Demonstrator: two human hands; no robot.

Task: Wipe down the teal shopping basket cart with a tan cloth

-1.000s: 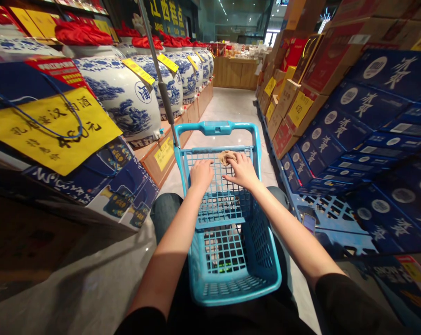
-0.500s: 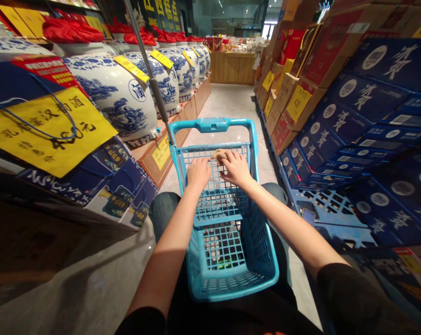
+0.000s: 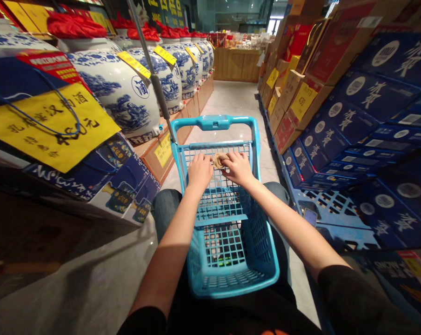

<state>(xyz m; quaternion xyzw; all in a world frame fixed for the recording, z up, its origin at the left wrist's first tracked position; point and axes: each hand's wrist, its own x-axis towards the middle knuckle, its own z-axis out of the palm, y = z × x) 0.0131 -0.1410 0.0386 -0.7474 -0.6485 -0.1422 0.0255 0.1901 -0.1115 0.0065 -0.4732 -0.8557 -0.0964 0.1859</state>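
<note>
A blue plastic shopping cart [image 3: 215,292] stands between my knees, its handle away from me and its lattice panel sloping under my hands. My right hand [image 3: 238,168] is closed on a crumpled light-brown cloth [image 3: 220,160], pressed against the upper part of the lattice. Just left of the cloth, my left hand [image 3: 199,173] grips the lattice with bent fingers; the fingertips are partly hidden. Below the panel, the cart's grid-walled basket opens toward me.
Blue-and-white jars [image 3: 126,93] with red cloth tops line the left side. Nearer is a blue gift box with a yellow price sign [image 3: 50,128]. Stacked blue boxes [image 3: 357,111] rise on the right above a blue pallet [image 3: 343,228], where a phone [image 3: 310,216] lies. A thin pole [image 3: 150,65] rises beside the handle.
The cloth looks more spread out and sits slightly lower under my right hand. My left hand stays beside it on the lattice. The whole view has shifted slightly.
</note>
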